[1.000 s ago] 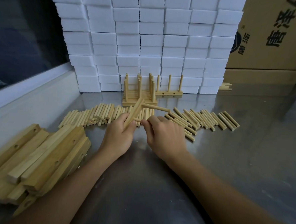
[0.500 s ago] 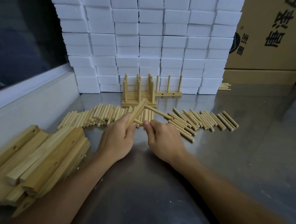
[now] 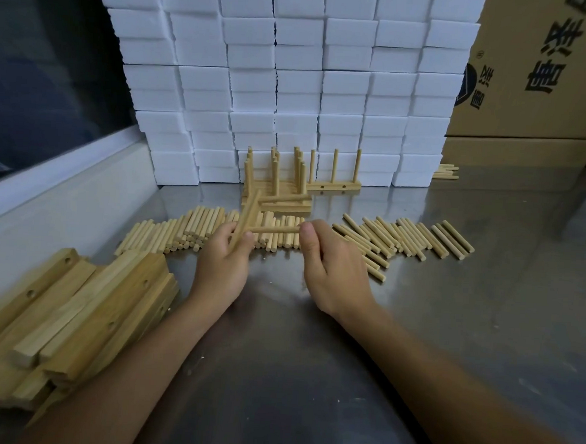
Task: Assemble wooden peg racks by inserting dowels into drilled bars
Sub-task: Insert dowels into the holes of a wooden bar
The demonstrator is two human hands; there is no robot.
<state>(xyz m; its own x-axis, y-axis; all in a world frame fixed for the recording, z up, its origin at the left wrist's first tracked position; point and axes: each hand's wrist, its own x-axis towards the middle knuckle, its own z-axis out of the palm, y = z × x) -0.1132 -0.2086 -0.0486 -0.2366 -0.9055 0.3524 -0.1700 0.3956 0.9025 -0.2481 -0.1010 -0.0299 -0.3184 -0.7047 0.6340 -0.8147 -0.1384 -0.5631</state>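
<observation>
Near the middle of the steel table (image 3: pixel 451 300), the left hand (image 3: pixel 222 269) grips a pale drilled wooden bar (image 3: pixel 247 220) tilted upright, seemingly to steady its holes. The right hand (image 3: pixel 333 269) pinches the end of a round wooden dowel (image 3: pixel 274 230), apparently pushing it sideways into the bar. Loose dowels (image 3: pixel 403 239) lie just beyond, within reach.

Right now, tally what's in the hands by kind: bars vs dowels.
Bars: 1, the bar gripped by the left hand
Dowels: 2, the upper dowel sticking out of that bar, and the lower dowel pinched at its end by the right hand
Total: 3
</observation>
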